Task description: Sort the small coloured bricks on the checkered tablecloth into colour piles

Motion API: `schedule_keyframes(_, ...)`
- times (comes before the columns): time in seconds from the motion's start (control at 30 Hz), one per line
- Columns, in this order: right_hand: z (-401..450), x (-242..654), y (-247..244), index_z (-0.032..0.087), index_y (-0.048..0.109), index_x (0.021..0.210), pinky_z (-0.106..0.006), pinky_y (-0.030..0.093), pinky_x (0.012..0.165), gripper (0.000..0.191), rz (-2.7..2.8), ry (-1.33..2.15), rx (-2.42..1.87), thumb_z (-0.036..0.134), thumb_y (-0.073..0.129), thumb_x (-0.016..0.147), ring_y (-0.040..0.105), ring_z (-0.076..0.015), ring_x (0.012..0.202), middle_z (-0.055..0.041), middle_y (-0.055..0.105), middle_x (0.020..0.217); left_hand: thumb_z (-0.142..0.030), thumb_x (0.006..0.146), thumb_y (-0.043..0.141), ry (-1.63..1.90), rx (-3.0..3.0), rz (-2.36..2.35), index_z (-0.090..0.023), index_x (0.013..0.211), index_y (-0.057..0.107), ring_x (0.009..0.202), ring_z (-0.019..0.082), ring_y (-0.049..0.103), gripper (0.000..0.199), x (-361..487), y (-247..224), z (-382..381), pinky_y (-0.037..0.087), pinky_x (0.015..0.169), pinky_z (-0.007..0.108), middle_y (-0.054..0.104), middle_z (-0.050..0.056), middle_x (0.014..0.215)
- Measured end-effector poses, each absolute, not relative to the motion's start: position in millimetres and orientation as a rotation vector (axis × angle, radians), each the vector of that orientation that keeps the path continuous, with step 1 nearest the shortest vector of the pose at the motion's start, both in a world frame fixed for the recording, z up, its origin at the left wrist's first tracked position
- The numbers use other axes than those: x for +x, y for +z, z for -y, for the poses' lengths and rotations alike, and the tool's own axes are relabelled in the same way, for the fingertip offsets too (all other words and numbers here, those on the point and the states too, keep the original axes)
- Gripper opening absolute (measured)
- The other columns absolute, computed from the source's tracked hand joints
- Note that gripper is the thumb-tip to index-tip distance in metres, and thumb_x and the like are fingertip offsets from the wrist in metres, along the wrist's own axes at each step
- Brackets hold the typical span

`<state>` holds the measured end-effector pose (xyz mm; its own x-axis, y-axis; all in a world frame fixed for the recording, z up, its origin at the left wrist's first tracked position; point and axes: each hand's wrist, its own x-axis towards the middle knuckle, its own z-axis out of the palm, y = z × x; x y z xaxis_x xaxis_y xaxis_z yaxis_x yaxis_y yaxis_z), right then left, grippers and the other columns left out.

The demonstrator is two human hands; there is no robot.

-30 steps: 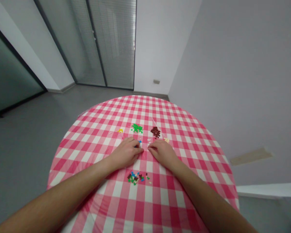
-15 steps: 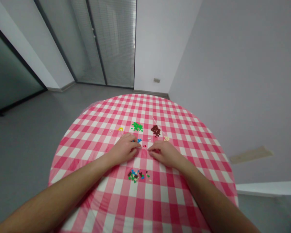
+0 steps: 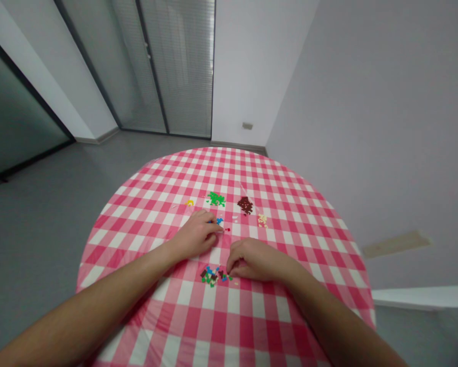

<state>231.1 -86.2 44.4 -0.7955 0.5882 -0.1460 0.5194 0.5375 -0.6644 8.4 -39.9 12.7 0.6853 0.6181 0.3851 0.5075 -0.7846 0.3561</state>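
My left hand [image 3: 198, 233] rests on the checked cloth, fingers apart and slightly curled, beside small blue pieces [image 3: 219, 221] that it partly covers. Just right of its fingertips lie tiny red pieces [image 3: 227, 230]. My right hand [image 3: 251, 260] is bent down with its fingertips together at the right edge of a mixed pile of small pieces [image 3: 212, 276]; anything between them is too small to make out. Beyond the hands are a green pile [image 3: 216, 199], a dark brown pile [image 3: 245, 205], cream pieces [image 3: 262, 220] and a few yellow ones [image 3: 190, 203].
A round table with a red and white checked cloth [image 3: 229, 168] fills the middle. White bits [image 3: 235, 217] lie between the piles. Behind stand a glass partition [image 3: 183, 66] and a pale wall [image 3: 366, 102] on the right.
My right hand has moved back toward me, from beside the red pieces to the mixed pile, uncovering the cream pieces. My left hand has stayed in place.
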Motion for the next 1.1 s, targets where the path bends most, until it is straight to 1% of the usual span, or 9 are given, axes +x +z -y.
schedule_keyframes(0.2, 92.4, 225.8, 42.2, 0.02, 0.077, 0.09, -0.025, 0.046, 0.076, 0.017, 2.724, 1.005, -1.013, 0.013, 0.063, 0.083, 0.065, -0.0159, 0.081, -0.0028, 0.074, 0.091, -0.005, 0.079, 0.056, 0.715, 2.672, -0.915, -0.019, 0.094, 0.075, 0.088, 0.023, 0.055, 0.028, 8.6, 13.0, 40.2, 0.043, 0.08, 0.039, 0.064, 0.007, 0.09)
schedule_keyframes(0.37, 94.3, 223.8, 48.7, 0.019, 0.073, 0.09, -0.025, 0.043, 0.072, 0.015, 2.734, 0.869, -1.085, 0.017, 0.058, 0.09, 0.063, -0.0165, 0.081, -0.0037, 0.072, 0.091, -0.004, 0.078, 0.056, 0.703, 2.667, -0.928, -0.019, 0.092, 0.074, 0.089, 0.024, 0.055, 0.028, 6.3, 13.8, 38.6, 0.043, 0.081, 0.039, 0.064, 0.007, 0.09)
schedule_keyframes(0.43, 87.1, 229.8, 50.7, 0.018, 0.071, 0.091, -0.026, 0.043, 0.072, 0.015, 2.63, 0.738, -1.268, 0.019, 0.056, 0.092, 0.062, -0.017, 0.082, -0.0045, 0.072, 0.092, -0.004, 0.078, 0.055, 0.703, 2.663, -0.927, -0.019, 0.092, 0.074, 0.09, 0.024, 0.055, 0.028, 4.0, 13.9, 37.9, 0.043, 0.083, 0.04, 0.065, 0.007, 0.091)
schedule_keyframes(0.57, 62.9, 248.9, 47.0, 0.017, 0.071, 0.089, -0.028, 0.04, 0.067, 0.019, 2.306, 0.316, -1.788, 0.021, 0.053, 0.095, 0.063, -0.0195, 0.081, -0.007, 0.071, 0.092, -0.005, 0.079, 0.054, 0.69, 2.661, -0.937, -0.02, 0.091, 0.073, 0.09, 0.023, 0.055, 0.028, 0.1, 14.5, 36.7, 0.043, 0.085, 0.04, 0.065, 0.006, 0.092)
schedule_keyframes(0.7, 44.0, 257.9, 35.3, 0.018, 0.073, 0.09, -0.028, 0.04, 0.064, 0.024, 2.234, 0.163, -1.93, 0.025, 0.051, 0.097, 0.064, -0.0204, 0.081, -0.0087, 0.072, 0.094, -0.005, 0.078, 0.053, 0.652, 2.634, -0.902, -0.02, 0.089, 0.073, 0.088, 0.022, 0.055, 0.027, -2.6, 20.1, 37.1, 0.043, 0.084, 0.04, 0.065, 0.005, 0.09)
schedule_keyframes(0.83, 36.9, 255.7, 28.9, 0.018, 0.075, 0.094, -0.029, 0.043, 0.065, 0.027, 2.167, 0.114, -1.935, 0.027, 0.05, 0.098, 0.065, -0.0207, 0.082, -0.0095, 0.073, 0.098, -0.002, 0.075, 0.055, 0.565, 2.527, -0.686, -0.02, 0.09, 0.074, 0.085, 0.02, 0.056, 0.03, -7.0, 31.7, 40.8, 0.044, 0.081, 0.036, 0.065, 0.004, 0.087)
schedule_keyframes(0.93, 41.0, 252.2, 32.1, 0.019, 0.075, 0.099, -0.029, 0.045, 0.07, 0.023, 2.167, 0.154, -1.844, 0.026, 0.053, 0.097, 0.066, -0.0208, 0.087, -0.0093, 0.073, 0.102, -0.004, 0.077, 0.059, 0.437, 2.39, -0.513, -0.02, 0.084, 0.075, 0.08, 0.017, 0.058, 0.023, -10.6, 38.4, 44.1, 0.045, 0.078, 0.031, 0.064, 0.002, 0.082)
schedule_keyframes(1.0, 49.7, 247.2, 36.4, 0.019, 0.075, 0.098, -0.029, 0.046, 0.074, 0.019, 2.266, 0.264, -1.669, 0.023, 0.057, 0.094, 0.066, -0.02, 0.088, -0.0078, 0.074, 0.1, -0.006, 0.079, 0.063, 0.37, 2.318, -0.447, -0.019, 0.081, 0.075, 0.078, 0.016, 0.058, 0.017, -12.8, 40.0, 45.2, 0.046, 0.076, 0.029, 0.063, 0.002, 0.078)
schedule_keyframes(1.1, 68.7, 234.6, 41.9, 0.02, 0.076, 0.095, -0.027, 0.046, 0.076, 0.015, 2.486, 0.563, -1.301, 0.018, 0.062, 0.09, 0.066, -0.0172, 0.084, -0.0047, 0.075, 0.092, -0.008, 0.079, 0.069, 0.312, 2.262, -0.389, -0.02, 0.082, 0.076, 0.08, 0.016, 0.059, 0.014, -15.3, 39.3, 45.2, 0.047, 0.076, 0.028, 0.064, 0.002, 0.079)
